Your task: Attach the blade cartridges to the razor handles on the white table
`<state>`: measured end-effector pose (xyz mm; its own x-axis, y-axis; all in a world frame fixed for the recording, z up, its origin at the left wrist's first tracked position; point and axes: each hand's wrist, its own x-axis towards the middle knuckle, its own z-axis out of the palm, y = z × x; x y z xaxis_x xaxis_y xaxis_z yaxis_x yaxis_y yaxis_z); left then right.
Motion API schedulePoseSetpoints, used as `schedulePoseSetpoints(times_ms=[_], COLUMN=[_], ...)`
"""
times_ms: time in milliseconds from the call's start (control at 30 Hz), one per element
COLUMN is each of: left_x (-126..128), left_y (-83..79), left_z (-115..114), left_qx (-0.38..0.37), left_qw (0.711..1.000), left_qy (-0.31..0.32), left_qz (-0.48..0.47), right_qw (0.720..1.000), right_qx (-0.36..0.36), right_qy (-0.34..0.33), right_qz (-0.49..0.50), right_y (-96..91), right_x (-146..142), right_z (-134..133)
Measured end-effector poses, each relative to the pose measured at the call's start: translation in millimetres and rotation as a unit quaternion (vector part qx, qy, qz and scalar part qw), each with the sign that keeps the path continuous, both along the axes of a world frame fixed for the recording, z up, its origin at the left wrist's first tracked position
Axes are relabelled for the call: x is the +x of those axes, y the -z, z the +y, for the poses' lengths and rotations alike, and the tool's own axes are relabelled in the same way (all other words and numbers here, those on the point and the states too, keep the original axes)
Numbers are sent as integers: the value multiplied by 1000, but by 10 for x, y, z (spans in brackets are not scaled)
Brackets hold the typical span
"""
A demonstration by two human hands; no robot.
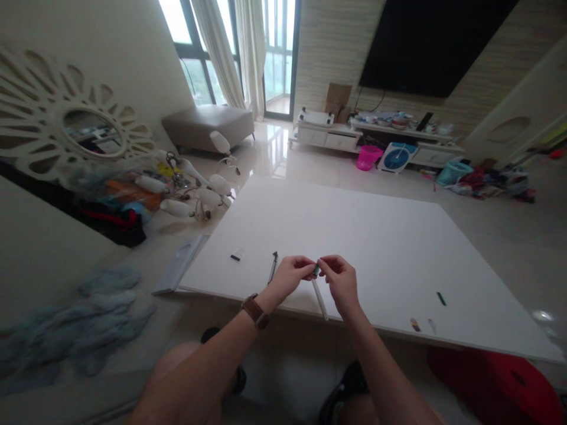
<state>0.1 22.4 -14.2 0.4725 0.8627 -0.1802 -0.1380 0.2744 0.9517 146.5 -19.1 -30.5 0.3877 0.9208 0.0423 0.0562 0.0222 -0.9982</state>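
Note:
My left hand (290, 276) and my right hand (342, 282) meet above the near edge of a large white board (354, 236). Both pinch a small dark greenish piece (316, 270) between their fingertips. A thin white stick (319, 300) hangs down from that piece between the hands, slanting toward me. A brown watch strap sits on my left wrist. On the board just left of my left hand lies a thin dark tool (273, 267). A small black-and-white part (236, 255) lies further left.
Small dark bits (441, 298) and two tiny pieces (415, 324) lie on the board's right near edge. A white multi-arm lamp fixture (190, 192) lies on the floor at left, with grey-blue cloth (84, 321). A red object (496, 383) sits at lower right.

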Motion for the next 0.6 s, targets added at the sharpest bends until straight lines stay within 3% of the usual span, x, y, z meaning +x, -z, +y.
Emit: schedulePoseSetpoints(times_ms=[200, 400, 600], left_x=[35, 35, 44], left_y=[24, 55, 67], left_z=[64, 52, 5], left_qx=[0, 50, 82], left_qw=[998, 996, 992], left_qy=[-56, -55, -61], left_qz=[13, 40, 68], right_qw=[1000, 997, 998], right_qx=[-16, -38, -32], right_qy=[-23, -27, -37], right_qz=[8, -54, -33], right_y=[-20, -73, -28], right_x=[-19, -49, -55], right_z=[-5, -31, -28])
